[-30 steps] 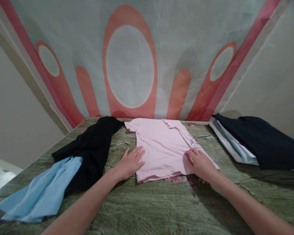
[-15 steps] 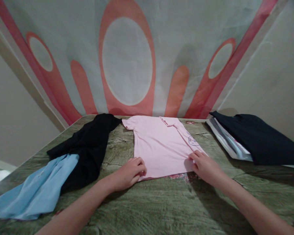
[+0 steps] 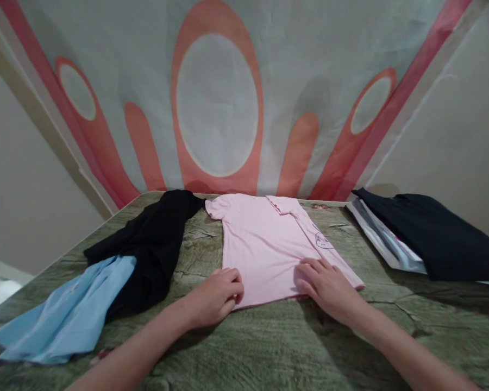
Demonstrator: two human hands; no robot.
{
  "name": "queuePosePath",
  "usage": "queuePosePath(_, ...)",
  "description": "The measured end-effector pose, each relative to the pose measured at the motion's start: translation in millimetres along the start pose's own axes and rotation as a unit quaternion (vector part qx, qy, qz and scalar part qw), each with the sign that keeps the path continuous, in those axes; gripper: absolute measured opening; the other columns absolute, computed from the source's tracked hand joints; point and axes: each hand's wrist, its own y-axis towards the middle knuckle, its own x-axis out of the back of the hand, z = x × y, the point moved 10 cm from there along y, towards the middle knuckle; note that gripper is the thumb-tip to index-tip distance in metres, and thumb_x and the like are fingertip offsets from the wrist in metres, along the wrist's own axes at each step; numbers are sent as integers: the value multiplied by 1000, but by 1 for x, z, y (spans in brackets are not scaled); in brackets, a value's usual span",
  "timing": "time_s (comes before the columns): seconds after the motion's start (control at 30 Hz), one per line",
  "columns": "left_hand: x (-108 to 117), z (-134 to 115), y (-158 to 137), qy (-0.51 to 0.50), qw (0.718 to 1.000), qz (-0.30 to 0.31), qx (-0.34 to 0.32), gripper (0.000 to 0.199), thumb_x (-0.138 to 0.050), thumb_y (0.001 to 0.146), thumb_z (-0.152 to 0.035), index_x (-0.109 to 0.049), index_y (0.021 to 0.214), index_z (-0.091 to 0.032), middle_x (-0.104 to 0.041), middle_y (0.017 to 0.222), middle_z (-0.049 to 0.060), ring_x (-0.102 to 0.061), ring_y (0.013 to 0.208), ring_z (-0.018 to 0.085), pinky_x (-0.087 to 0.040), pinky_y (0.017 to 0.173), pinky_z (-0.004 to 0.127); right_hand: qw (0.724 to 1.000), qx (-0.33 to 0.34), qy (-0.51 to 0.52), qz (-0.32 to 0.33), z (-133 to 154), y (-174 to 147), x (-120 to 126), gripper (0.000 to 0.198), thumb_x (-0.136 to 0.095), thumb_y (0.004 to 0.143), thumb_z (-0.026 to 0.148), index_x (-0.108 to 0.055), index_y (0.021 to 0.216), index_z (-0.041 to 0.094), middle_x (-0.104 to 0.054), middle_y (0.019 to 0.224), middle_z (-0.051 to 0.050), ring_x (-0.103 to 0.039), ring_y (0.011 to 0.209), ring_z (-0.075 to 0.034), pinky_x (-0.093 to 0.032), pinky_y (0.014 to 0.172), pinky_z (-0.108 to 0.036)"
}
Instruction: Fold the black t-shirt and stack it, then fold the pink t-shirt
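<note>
Press lightly with your open right hand (image 3: 330,289) on the pink shirt (image 3: 264,244) near the far edge of the desk (image 3: 244,355), left hand (image 3: 217,296) curled at the hem (image 3: 264,302), grip unclear.

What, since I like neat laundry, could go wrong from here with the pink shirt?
The wrinkles in the pink shirt beside the right hand could deepen if that hand presses or drags. The left hand, curled at the shirt's near left corner, might pull it crooked. The sleeve at far left lies right by the black garment, so a shift that way could bunch it.
</note>
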Motion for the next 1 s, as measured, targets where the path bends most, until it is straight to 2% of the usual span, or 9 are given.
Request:
queuePosePath(0.1, 0, 11, 3, 17, 999, -43, 26, 15, -46, 75, -8, -56, 76, -19, -54, 91, 2, -50, 88, 16, -38, 80, 28, 997, -44, -62, -3, -4, 16, 7, 24, -44, 88, 32, -61, 97, 17, -59, 105, -13, -50, 97, -26, -37, 83, -39)
queuePosePath(0.23, 8, 43, 3, 57, 982, -156, 89, 27, -42, 84, -17, -52, 109, -18, -51, 121, 8, -44, 114, 19, -32, 98, 34, 997, 58, -40, -39, 75, 62, 13, 23, -37, 91, 26, -58, 98, 20, -58, 105, -9, -49, 96, -23, -36, 79, -35)
queuePosePath(0.37, -1, 66, 0, 126, 974, -143, 124, 55, -43, 87, -35, -32, 135, -11, -33, 142, 13, -26, 132, 22, -20, 108, 38, 986, 158, -1, -45, 127, 106, 1, 28, -37, 91, 23, -52, 114, 22, -54, 118, -6, -46, 104, -21, -34, 85, -34)
queuePosePath(0.47, -4, 69, -3, 153, 971, -114, 142, 59, -38, 88, -45, -31, 137, -12, -31, 144, 13, -26, 132, 23, -20, 107, 38, 990, 136, -8, -32, 98, 129, -11, 30, -37, 91, 25, -50, 118, 24, -53, 122, -6, -44, 106, -22, -33, 86, -36)
queuePosePath(0.57, 0, 65, -3, 161, 971, -104, 144, 62, -36, 88, -51, -34, 135, -13, -32, 143, 13, -28, 131, 25, -23, 105, 39, 998, 3, -51, -41, 36, 142, -8, 29, -35, 91, 25, -55, 112, 20, -53, 118, -12, -45, 106, -27, -34, 83, -40)
queuePosePath(0.63, 5, 64, 0, 156, 972, -107, 140, 63, -37, 86, -55, -37, 134, -14, -35, 142, 12, -31, 129, 25, -26, 103, 39, 996, -51, -69, -40, 17, 145, -5, 29, -34, 91, 23, -57, 107, 16, -55, 114, -15, -46, 103, -28, -35, 81, -41)
queuePosePath(0.7, 9, 70, 3, 152, 970, -120, 146, 62, -36, 87, -56, -36, 135, -17, -36, 141, 10, -34, 127, 25, -28, 102, 39, 997, -20, -60, -44, 35, 148, -4, 29, -34, 90, 20, -56, 109, 16, -53, 116, -15, -46, 104, -27, -35, 82, -40)
queuePosePath(0.87, 8, 91, 6, 180, 959, -134, 173, 60, -37, 88, -49, -34, 136, -15, -34, 143, 11, -25, 132, 24, -19, 106, 42, 985, 166, 11, -55, 128, 150, -17, 40, -37, 89, 21, -41, 129, 22, -47, 130, -8, -39, 115, -20, -31, 92, -34)
queuePosePath(1.0, 4, 93, 4, 188, 960, -130, 165, 62, -30, 89, -54, -30, 138, -15, -31, 144, 10, -22, 134, 24, -11, 108, 43, 991, 118, 5, -60, 100, 160, -20, 36, -29, 93, 28, -44, 126, 23, -49, 129, -7, -41, 114, -20, -29, 92, -36)
